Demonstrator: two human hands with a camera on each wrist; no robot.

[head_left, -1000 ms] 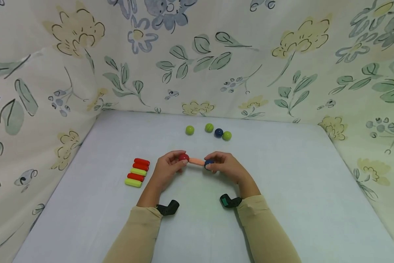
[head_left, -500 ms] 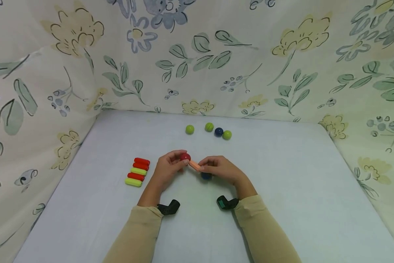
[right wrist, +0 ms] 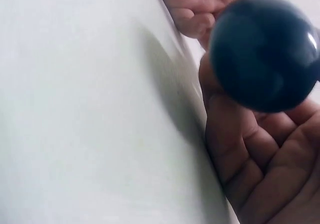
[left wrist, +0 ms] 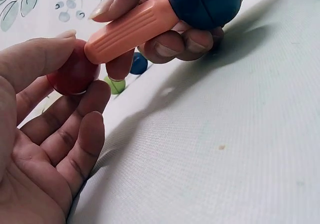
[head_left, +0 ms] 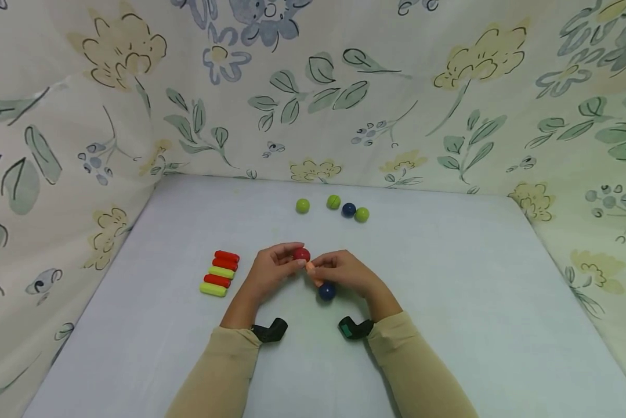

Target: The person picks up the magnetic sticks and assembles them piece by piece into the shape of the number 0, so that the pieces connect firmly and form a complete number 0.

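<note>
In the head view my left hand [head_left: 272, 268] pinches a glossy red ball [head_left: 301, 254] between thumb and fingers. My right hand [head_left: 350, 271] holds a ribbed orange stick [left wrist: 132, 29] by its sides. One end of the stick meets the red ball in the left wrist view. A dark blue ball [left wrist: 205, 4] sits on the stick's other end. That blue ball [right wrist: 265, 54] fills much of the right wrist view and hides part of the right fingers. The joined pieces are held above the white table, tilted, with the blue end nearer to me.
Several red and yellow-green sticks [head_left: 219, 271] lie in a stack-like row on the left. Green balls [head_left: 303, 205] and another dark blue ball [head_left: 348, 209] rest toward the back of the white table [head_left: 474, 278]. Floral cloth [head_left: 313, 116] hangs behind.
My right hand has shifted its hold from the blue ball to the orange stick. The stick has swung from nearly level across to pointing toward me, and the left hand has moved slightly right.
</note>
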